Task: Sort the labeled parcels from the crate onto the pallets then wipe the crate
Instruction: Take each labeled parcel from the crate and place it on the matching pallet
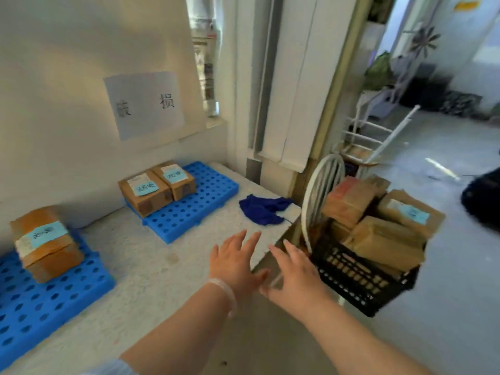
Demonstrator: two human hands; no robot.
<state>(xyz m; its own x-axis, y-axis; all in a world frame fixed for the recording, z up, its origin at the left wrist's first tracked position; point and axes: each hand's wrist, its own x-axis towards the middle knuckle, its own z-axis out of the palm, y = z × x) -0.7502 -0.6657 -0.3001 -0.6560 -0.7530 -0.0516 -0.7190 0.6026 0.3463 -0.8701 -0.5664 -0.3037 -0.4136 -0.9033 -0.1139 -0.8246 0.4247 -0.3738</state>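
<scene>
Your two forearms are reaching forward from the bottom edge. Your left hand [235, 263] and right hand [295, 277] are hovering side by side, fingers straight and spread, gripping nothing. The thumbs are lying close together, though you cannot tell whether they are touching. A pale band [226, 292] is circling your left wrist.

The black crate [359, 284] is sitting just to the right of your right hand, near its fingertips and past the right edge of the speckled surface [151, 266]. It is holding a heap of brown parcels [384, 239], and the one at the upper right is showing a light blue label [412, 213]. A white hoop [320, 190] is leaning at the crate's left side.

Beyond your fingertips a dark blue cloth [263, 209] is lying crumpled on the surface, between the crate and the far pallet [200, 204]. That blue pallet is carrying two labelled boxes [151, 194] side by side against the wall, under a paper sign [146, 104]. Well to the left of your left hand, the near pallet [40, 304] is bearing a single labelled box [46, 247].
</scene>
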